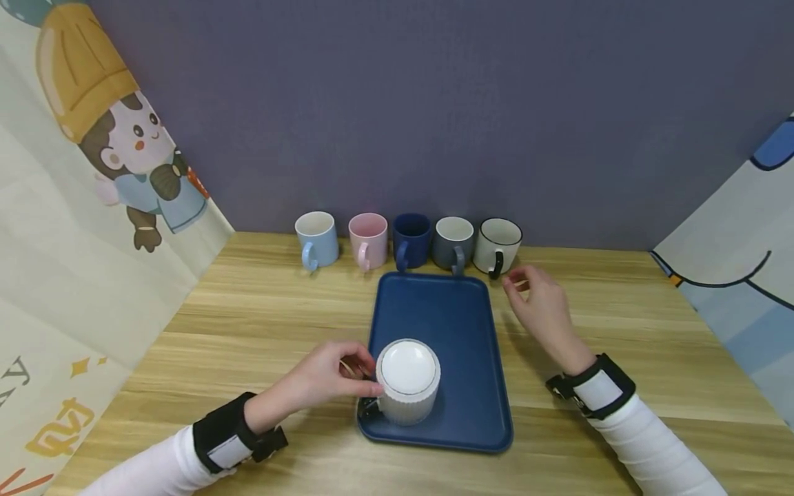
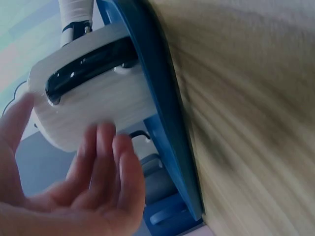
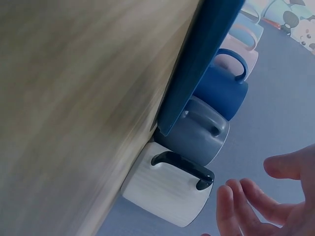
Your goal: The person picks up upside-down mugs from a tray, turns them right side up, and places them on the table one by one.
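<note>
An upside-down white ribbed mug (image 1: 408,403) with a black handle (image 2: 91,66) stands at the near end of the blue tray (image 1: 443,310). Beside its left side is my left hand (image 1: 331,372), thumb tip at the mug's edge and fingers loosely bent, not wrapped round it. My right hand (image 1: 541,306) hovers past the tray's far right corner, its loosely curved fingers holding nothing. Closest to it is an upright white mug (image 3: 165,189) with a black rim and black handle (image 1: 496,264).
Along the back wall, left of the white mug, stand a light blue mug (image 1: 319,244), a pink mug (image 1: 370,244), a navy mug (image 1: 412,241) and a grey mug (image 1: 451,249), all upright. Printed cloths (image 1: 56,227) hang at both sides of the wooden table (image 1: 267,303).
</note>
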The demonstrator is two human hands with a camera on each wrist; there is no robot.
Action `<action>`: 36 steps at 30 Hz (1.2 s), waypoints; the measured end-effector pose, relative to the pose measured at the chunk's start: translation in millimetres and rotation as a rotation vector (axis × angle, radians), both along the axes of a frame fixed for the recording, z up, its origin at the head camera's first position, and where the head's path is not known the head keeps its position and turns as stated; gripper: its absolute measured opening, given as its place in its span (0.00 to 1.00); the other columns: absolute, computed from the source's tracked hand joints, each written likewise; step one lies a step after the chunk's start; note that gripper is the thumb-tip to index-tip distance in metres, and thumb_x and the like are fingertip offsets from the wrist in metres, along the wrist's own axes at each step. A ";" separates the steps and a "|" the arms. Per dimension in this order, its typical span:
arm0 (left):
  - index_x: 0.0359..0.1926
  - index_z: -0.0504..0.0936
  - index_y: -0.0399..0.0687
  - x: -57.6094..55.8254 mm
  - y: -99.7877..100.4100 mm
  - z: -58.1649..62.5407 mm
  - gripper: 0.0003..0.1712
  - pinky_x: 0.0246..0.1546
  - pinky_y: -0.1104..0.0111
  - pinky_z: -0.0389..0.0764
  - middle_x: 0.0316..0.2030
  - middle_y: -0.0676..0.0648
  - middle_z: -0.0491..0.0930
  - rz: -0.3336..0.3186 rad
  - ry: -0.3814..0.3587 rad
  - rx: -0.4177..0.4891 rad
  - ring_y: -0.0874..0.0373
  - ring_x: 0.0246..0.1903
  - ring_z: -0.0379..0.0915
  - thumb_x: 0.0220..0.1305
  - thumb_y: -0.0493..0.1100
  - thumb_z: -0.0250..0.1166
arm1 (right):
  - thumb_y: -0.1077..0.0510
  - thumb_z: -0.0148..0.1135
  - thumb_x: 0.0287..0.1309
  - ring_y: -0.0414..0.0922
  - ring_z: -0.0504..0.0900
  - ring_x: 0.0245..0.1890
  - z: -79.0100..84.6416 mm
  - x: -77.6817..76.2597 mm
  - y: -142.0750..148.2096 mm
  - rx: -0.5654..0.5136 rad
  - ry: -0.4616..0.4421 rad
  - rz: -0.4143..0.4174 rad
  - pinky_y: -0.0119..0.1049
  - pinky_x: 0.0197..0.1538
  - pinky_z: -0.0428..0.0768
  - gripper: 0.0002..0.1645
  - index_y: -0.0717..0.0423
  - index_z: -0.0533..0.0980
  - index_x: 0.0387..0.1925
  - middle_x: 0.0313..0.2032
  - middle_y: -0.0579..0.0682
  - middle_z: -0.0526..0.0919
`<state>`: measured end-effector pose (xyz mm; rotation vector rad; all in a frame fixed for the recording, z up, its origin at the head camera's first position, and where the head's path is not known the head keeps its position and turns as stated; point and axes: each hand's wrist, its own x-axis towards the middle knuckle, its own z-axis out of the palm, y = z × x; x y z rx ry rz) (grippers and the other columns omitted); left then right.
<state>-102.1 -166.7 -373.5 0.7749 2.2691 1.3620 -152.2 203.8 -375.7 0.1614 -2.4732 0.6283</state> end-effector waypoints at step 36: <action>0.34 0.79 0.26 6.1 5.6 -19.3 0.14 0.44 0.72 0.78 0.33 0.29 0.81 -0.176 -0.315 0.209 0.62 0.36 0.79 0.63 0.38 0.62 | 0.55 0.59 0.62 0.55 0.83 0.33 -0.3 0.2 -1.0 0.000 -0.027 -0.014 0.50 0.35 0.77 0.12 0.61 0.77 0.40 0.36 0.58 0.82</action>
